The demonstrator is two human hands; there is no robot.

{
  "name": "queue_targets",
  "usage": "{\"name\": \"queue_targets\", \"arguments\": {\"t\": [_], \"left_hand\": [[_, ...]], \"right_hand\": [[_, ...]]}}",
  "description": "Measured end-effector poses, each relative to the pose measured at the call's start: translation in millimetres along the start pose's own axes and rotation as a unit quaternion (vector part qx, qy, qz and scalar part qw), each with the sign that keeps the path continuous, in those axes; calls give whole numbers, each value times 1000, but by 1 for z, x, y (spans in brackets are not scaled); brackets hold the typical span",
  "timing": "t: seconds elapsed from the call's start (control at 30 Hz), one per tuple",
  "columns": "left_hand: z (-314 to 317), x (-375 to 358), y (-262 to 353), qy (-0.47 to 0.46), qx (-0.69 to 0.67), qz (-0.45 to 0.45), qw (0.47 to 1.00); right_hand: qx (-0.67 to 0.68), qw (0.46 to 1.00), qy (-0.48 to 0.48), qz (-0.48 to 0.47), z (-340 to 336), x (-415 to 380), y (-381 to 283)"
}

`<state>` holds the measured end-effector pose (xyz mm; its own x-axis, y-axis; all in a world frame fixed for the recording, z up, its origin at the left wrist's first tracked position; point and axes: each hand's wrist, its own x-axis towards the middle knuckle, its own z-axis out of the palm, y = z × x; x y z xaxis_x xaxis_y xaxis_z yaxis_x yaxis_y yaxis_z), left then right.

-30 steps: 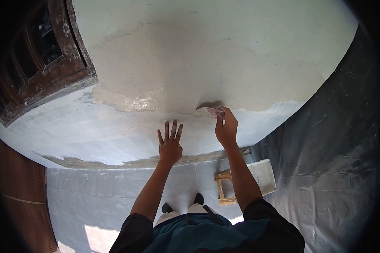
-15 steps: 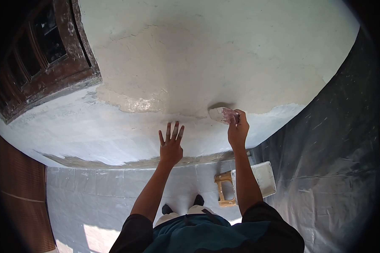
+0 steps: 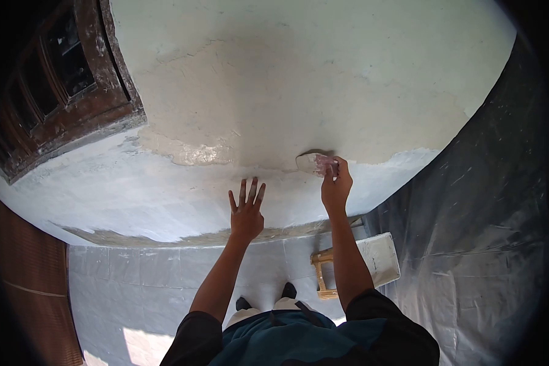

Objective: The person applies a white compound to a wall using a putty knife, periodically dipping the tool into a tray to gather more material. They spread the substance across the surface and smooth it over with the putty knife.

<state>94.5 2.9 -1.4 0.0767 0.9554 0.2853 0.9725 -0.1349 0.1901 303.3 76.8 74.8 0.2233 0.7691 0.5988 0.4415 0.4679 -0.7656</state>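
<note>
My left hand (image 3: 247, 210) has its fingers spread, fingertips at the white lower part of the wall (image 3: 158, 198), and holds nothing. To its right, my right hand (image 3: 337, 183) grips a flat scraper (image 3: 316, 164) smeared with pale paste and pinkish near the fingers. The scraper's blade lies against the wall at the lower edge of a beige coat (image 3: 274, 116). That coat covers much of the wall's middle, with a wet, shiny patch at its lower left.
A brown framed window (image 3: 73, 73) is at the upper left. On the grey floor (image 3: 158, 268) stand a yellowish stool (image 3: 324, 294) and a white tray (image 3: 381, 259), right of my feet. Dark plastic sheeting (image 3: 470, 232) hangs and lies at the right.
My right hand has moved slightly left with the scraper along the wall. My left hand has stayed nearly in place.
</note>
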Motion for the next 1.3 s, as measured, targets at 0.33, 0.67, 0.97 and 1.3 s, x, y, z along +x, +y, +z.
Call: {"name": "queue_targets", "arguments": {"t": [0.33, 0.67, 0.97, 1.3], "left_hand": [[0, 0, -3, -2, 1, 9, 1000], [5, 1, -4, -4, 7, 7, 1000], [6, 0, 0, 18, 3, 10, 1000], [2, 0, 2, 23, -2, 11, 1000]], "right_hand": [[-7, 999, -15, -33, -1, 8, -16], [1, 1000, 7, -14, -12, 12, -11], [44, 998, 39, 36, -10, 10, 1], [181, 977, 14, 109, -7, 6, 15]]}}
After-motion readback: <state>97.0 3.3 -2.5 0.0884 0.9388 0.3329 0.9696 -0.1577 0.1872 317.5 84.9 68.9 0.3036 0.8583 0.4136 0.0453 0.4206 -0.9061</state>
